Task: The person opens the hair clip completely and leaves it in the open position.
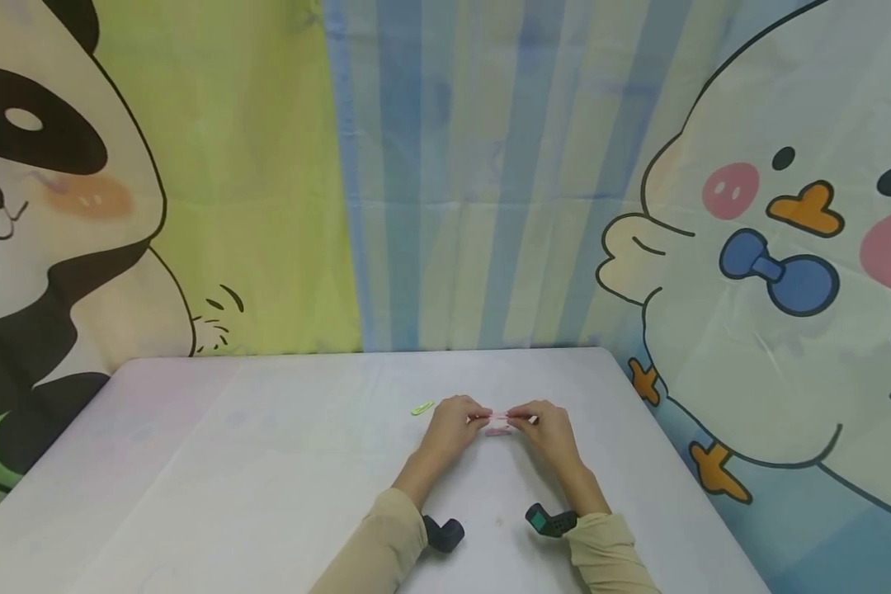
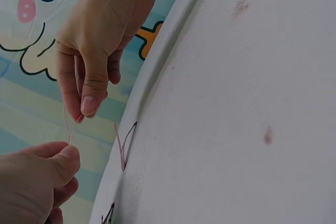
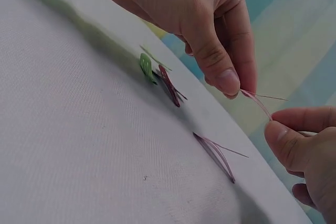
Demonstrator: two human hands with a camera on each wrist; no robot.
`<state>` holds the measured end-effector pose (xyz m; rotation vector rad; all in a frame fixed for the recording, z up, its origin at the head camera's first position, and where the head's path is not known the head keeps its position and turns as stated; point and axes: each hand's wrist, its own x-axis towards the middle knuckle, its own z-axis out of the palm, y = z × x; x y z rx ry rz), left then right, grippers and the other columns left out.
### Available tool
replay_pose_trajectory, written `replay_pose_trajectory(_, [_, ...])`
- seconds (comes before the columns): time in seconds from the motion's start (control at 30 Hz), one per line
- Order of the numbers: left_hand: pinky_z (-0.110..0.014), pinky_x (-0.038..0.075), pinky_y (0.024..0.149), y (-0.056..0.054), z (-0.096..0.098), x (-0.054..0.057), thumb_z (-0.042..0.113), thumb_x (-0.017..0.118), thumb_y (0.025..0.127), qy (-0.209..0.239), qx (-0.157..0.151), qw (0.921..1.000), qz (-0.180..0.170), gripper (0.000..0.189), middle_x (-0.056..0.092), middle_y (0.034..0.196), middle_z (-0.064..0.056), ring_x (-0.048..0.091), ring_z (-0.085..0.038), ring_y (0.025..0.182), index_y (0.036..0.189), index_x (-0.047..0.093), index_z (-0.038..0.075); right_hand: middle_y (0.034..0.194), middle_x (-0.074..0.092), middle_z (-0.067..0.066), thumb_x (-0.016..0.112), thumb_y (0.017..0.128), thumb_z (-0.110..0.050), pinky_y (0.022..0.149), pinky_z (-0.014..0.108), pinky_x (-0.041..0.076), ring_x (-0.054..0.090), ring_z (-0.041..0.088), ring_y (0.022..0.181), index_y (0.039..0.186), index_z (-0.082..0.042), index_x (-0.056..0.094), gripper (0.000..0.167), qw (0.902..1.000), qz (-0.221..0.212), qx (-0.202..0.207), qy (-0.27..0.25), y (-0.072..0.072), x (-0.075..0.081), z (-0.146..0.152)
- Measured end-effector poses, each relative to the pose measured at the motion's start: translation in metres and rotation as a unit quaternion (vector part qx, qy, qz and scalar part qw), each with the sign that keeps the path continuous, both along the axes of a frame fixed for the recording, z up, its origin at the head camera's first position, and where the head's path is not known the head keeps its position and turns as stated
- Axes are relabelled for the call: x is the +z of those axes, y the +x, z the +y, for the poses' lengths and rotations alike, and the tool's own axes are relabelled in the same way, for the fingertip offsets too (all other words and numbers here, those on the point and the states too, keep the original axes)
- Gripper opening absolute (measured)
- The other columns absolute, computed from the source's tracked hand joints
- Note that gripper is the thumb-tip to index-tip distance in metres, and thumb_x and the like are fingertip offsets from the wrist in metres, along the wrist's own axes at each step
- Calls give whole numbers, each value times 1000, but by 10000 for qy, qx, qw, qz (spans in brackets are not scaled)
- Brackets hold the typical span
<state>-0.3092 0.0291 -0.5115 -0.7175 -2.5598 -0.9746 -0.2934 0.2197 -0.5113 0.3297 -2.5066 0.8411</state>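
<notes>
Between my two hands is a thin pink snap hair clip [image 3: 258,102], its narrow leaf standing apart from the frame. My left hand [image 1: 450,429] pinches one end with thumb and forefinger. The other end is pinched by my right hand [image 1: 549,433], just to the right. Below the fingers a second pink hair clip [image 1: 499,431] lies on the white table, its leaf raised in the right wrist view. A green hair clip [image 1: 421,407] rests left of my left hand. Near it in the right wrist view is a dark red hair clip [image 3: 169,86], hidden in the head view.
The white-covered table [image 1: 230,462] ends at a back edge just beyond the hands. Behind it hangs a printed curtain [image 1: 475,181] with stripes and cartoon animals. Dark wrist cameras [image 1: 445,535] sit at both sleeves, low over the cloth.
</notes>
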Motion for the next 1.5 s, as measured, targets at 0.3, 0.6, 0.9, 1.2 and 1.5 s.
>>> replay_pose_trajectory(0.3, [-24,45,71,-10,6,-5,15,75,80,-394,63,9992,36,11,70,84,4,56,-10,77,91,78,17,78,73,0,80,72,-10,61,24,47,61,13,70,82,-13,77,11,9998,-25,139,-107,-5,-8,4])
replay_pose_trajectory(0.6, [-27,48,76,-14,8,-9,16,74,81,-829,180,9962,-181,12,71,87,6,60,-12,85,91,78,21,81,73,1,79,73,-8,60,22,44,59,11,70,81,-14,77,10,9994,-287,121,-167,-7,-13,5])
replay_pose_trajectory(0.9, [-27,47,77,-18,9,-11,17,75,81,-1089,162,9939,-31,12,72,87,7,60,-12,84,91,78,22,83,74,1,79,73,-8,76,37,52,68,19,84,82,-14,77,10,9993,-356,76,-37,-9,-17,4])
replay_pose_trajectory(1.2, [-27,46,77,-18,10,-12,18,74,81,-1217,220,9922,-172,11,72,87,8,59,-11,83,91,78,22,82,73,1,79,73,-8,75,37,52,68,19,82,82,-13,76,10,9991,-413,92,97,-12,-20,4])
replay_pose_trajectory(1.5, [-28,46,78,-20,11,-11,20,75,81,-1310,245,9904,-374,11,73,87,9,59,-10,83,91,78,23,81,73,0,78,74,-7,72,33,52,67,16,79,81,-13,76,10,9976,-668,68,181,-15,-19,4])
